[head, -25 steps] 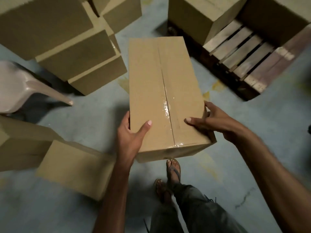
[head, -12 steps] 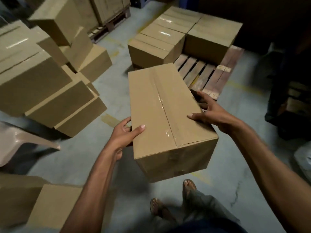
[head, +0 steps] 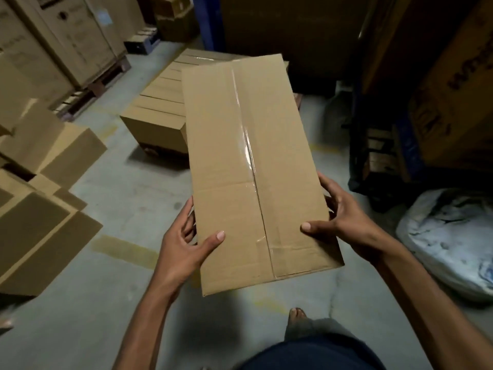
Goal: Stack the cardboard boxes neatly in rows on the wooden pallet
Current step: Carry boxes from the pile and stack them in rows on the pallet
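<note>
Between both hands, clamped at its sides: long tape-sealed cardboard box.

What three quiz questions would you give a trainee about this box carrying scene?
1. True or false: the carried box rests on the floor.
2. How many hands hold it? A one, B two, C none.
3. Fill in: to the person's right, a white ____ lies on the floor.
Key: 1 false, it is held in the air. 2 B, the left hand and right hand grip its near end. 3 sack.
</note>
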A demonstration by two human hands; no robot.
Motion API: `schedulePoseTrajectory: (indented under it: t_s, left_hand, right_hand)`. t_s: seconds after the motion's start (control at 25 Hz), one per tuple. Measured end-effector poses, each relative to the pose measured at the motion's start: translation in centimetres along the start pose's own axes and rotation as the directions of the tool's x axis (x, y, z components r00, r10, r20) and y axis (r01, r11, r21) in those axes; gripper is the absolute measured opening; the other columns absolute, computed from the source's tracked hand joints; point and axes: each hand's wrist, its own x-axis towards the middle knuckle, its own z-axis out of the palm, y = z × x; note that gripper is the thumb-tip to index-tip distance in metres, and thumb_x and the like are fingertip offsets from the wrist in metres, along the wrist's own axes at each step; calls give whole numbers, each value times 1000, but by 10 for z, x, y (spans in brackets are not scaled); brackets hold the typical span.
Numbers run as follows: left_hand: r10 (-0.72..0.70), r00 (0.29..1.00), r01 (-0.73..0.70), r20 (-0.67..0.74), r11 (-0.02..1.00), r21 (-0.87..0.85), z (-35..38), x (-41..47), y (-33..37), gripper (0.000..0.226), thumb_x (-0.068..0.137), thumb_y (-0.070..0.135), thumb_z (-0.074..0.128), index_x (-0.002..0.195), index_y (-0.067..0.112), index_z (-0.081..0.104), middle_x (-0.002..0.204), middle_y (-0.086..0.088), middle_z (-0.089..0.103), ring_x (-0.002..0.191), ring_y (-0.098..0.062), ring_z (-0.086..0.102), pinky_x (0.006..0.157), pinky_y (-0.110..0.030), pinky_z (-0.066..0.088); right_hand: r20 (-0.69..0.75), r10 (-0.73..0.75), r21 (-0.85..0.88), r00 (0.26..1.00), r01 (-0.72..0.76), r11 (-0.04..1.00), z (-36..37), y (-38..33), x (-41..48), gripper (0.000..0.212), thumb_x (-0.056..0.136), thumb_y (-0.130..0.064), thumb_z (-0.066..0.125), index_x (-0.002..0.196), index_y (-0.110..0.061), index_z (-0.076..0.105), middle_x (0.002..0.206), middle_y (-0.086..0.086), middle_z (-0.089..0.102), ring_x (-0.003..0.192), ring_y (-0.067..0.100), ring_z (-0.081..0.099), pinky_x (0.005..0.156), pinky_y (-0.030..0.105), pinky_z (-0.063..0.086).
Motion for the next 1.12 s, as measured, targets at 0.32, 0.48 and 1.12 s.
schedulePoseTrajectory:
  t_s: [0.32,0.48,1.12]
  left_hand:
    - [89,995,-88,-33,996,31,109,110,74,102,73,30,89,157,41,33,143,28,51,135,3,49,110,-28,44]
    - [56,996,-56,-69,998,3,132,187,91,102,72,29,91,157,40,35,150,18,52,136,-2,50,112,-33,45]
    - [-567,814,541,-128,819,-188,198,600,100,66,84,4,76,140,17,45,117,-8,69,100,-23,69,71,-35,56]
  right_hand:
    - [-85,-24,76,996,30,997,-140,-20,74,120,58,-16,90,156,-47,29,133,-29,54,121,-9,52,90,17,45]
    - [-51,-3,75,999,7,997,-179,-32,153,116,62,-12,89,156,-46,31,132,-28,53,117,-13,51,88,15,43]
    - [135,567,-158,812,-548,822,-274,-63,624,87,72,19,71,146,-16,40,116,8,56,107,29,55,101,45,54]
